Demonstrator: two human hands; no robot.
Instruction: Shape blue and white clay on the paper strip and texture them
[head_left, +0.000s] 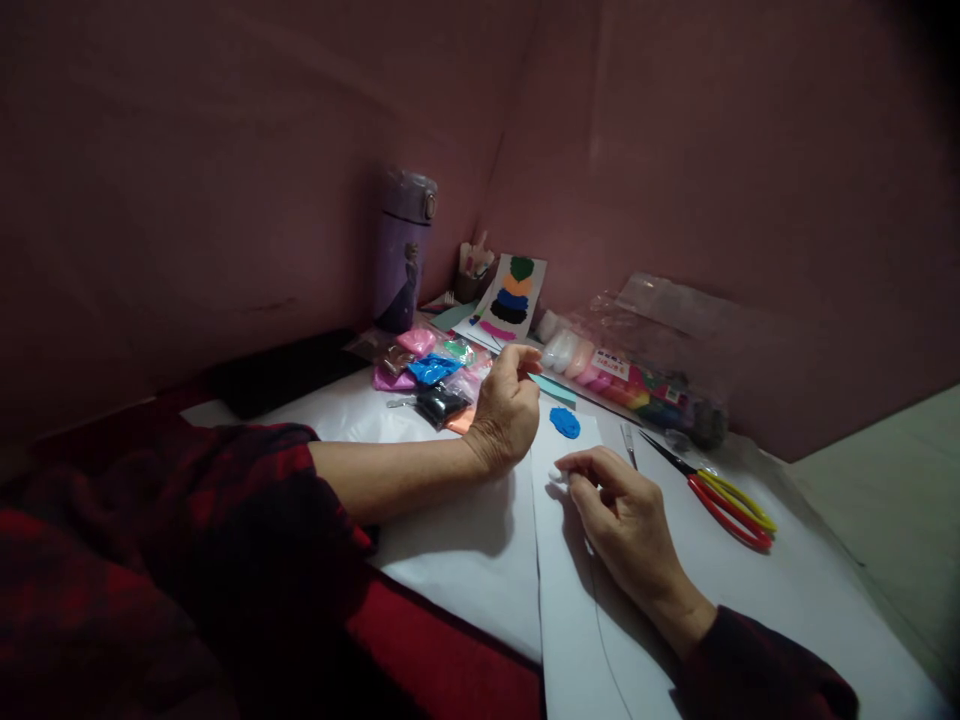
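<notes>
My right hand (628, 512) hangs low over white paper (564, 620), thumb and forefinger pinched on a small white lump (556, 476). Just beyond those fingertips a flat blue clay patch (565, 422) lies on the paper. My left hand (510, 410) is held up to the left of the patch, its fingers curled together; whatever they hold, if anything, is hidden. Behind and left of that wrist are several small bags of coloured clay, among them a blue bag (433, 369) and a black bag (441, 404).
Red-and-yellow-handled scissors (731, 510) and a thin metal tool (628, 446) lie right of my hands. A long pack of coloured clay (622, 370) runs along the wall. Farther back stand a purple bottle (403, 255), a tool cup (471, 285) and a card with coloured shapes (514, 300).
</notes>
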